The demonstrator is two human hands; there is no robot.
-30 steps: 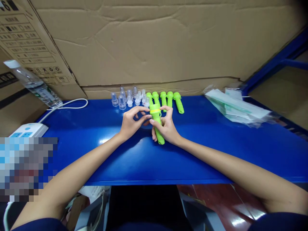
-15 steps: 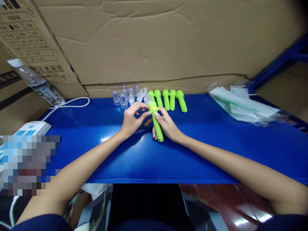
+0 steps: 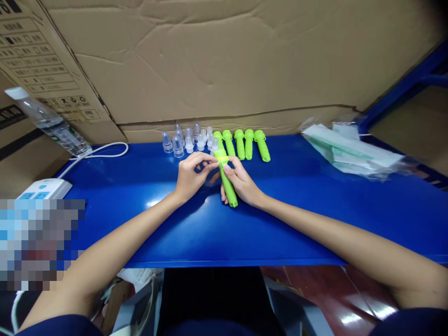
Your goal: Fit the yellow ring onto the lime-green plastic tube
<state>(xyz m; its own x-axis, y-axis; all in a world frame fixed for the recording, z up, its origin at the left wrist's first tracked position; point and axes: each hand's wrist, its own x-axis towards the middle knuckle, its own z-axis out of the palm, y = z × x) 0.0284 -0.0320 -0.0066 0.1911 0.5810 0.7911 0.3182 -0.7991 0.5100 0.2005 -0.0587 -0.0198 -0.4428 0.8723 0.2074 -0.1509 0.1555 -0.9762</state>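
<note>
A bright green plastic tube shaped like a small flashlight (image 3: pixel 229 190) is held tilted above the table, its wider threaded end pointing away from me. My right hand (image 3: pixel 243 182) wraps round it just below that end, with the thumb on top. Around the neck sits a thin yellow ring (image 3: pixel 222 159). My left hand (image 3: pixel 196 172) pinches at the ring's left side with thumb and forefinger; the exact contact is too small to make out. Behind my hands, several more green flashlight-shaped tubes (image 3: pixel 240 144) lie in a row, beside several clear plastic caps (image 3: pixel 178 147) standing upright.
The blue table (image 3: pixel 297 196) backs onto a cardboard wall (image 3: pixel 217 60). Clear plastic bags with white-green contents (image 3: pixel 350 149) lie at the right. At the left are a leaning water bottle (image 3: pixel 52 126), a white cable (image 3: pixel 108 151) and a power strip (image 3: pixel 59 189).
The view has shifted slightly. My left fingers have moved a little along the yellow ring, closing together at its left side. My right hand keeps its hold on the green tube.
</note>
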